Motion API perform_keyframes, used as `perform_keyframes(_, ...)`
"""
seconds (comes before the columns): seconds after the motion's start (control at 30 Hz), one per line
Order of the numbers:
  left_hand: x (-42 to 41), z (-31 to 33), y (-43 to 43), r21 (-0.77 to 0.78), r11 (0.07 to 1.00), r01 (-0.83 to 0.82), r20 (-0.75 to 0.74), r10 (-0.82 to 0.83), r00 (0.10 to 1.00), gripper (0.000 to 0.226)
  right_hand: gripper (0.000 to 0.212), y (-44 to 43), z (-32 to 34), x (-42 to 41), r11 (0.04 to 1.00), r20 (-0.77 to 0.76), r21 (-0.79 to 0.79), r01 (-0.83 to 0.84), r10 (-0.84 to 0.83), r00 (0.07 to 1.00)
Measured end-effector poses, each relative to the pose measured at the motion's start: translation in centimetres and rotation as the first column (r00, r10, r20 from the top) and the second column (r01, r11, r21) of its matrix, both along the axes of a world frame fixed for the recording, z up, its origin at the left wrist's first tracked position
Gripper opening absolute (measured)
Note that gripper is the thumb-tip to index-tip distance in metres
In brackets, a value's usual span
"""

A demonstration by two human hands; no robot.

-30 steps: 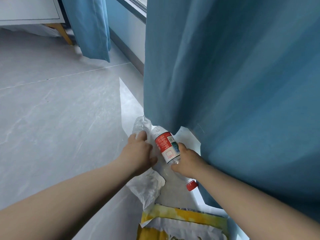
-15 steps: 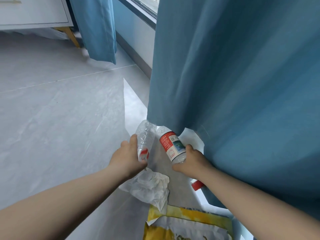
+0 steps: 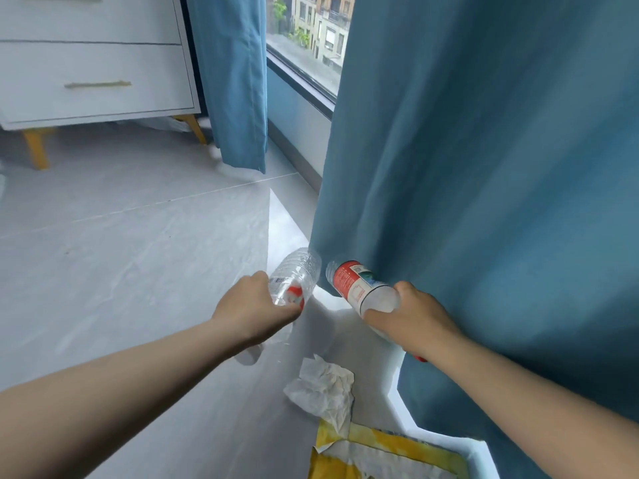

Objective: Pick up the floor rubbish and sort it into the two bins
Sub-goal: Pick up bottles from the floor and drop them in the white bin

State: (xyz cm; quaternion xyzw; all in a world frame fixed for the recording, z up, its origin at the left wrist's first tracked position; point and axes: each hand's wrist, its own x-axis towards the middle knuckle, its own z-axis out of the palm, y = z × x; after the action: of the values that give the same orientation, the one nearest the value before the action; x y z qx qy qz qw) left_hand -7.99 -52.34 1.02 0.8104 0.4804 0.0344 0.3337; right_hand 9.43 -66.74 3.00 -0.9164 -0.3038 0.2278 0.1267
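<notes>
Packaging, yellow, nearest on floor – crumpled tissue touching its far edge. Left hand grips clear bottle, right hand grips red-label bottle – both held above floor beside curtain. Dresser far back.

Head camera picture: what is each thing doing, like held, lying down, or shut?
Clear bottle: gripped by left hand.
Red-label bottle: gripped by right hand, cap on.
Crumpled tissue: lying on floor.
Yellow packet: torn, lying on floor.
Drawers: shut.
</notes>
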Motion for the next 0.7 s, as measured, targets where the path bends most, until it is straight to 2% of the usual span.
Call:
perform_keyframes(0.07, -0.5, 1.1, -0.2, -0.008, 1.000, -0.021, 0.026, 0.021, 0.999, 0.044, 0.053, -0.1, 0.6, -0.4, 1.000, 0.079, -0.011, -0.024, 0.025, 0.997)
perform_keyframes(0.2, -1.8, 1.5, -0.9, -0.038, 0.999, 0.007, -0.001, -0.007, 1.000, 0.030, 0.063, -0.7, 1.0, -0.9, 0.992, 0.179, -0.069, -0.104, 0.115, 0.977)
perform_keyframes(0.3, -1.9, 1.7, 0.4, -0.041, 0.999, -0.026, -0.041, 0.024, 0.999, 0.028, 0.063, -0.3, 1.4, 0.2, 0.993, 0.177, -0.075, -0.093, 0.105, 0.979)
perform_keyframes(0.4, -1.6, 3.7, 1.1, -0.051, 0.998, -0.042, -0.078, 0.038, 0.996, 0.029, 0.059, 0.8, 3.3, 0.7, 0.995, 0.113, -0.079, -0.064, 0.073, 0.991)
perform_keyframes(0.7, -2.2, 21.0, -1.0, -0.179, 0.979, -0.101, -0.076, 0.088, 0.993, 0.027, 0.058, 0.2, 20.0, -2.6, 0.980, 0.047, -0.195, -0.034, 0.044, 0.998)
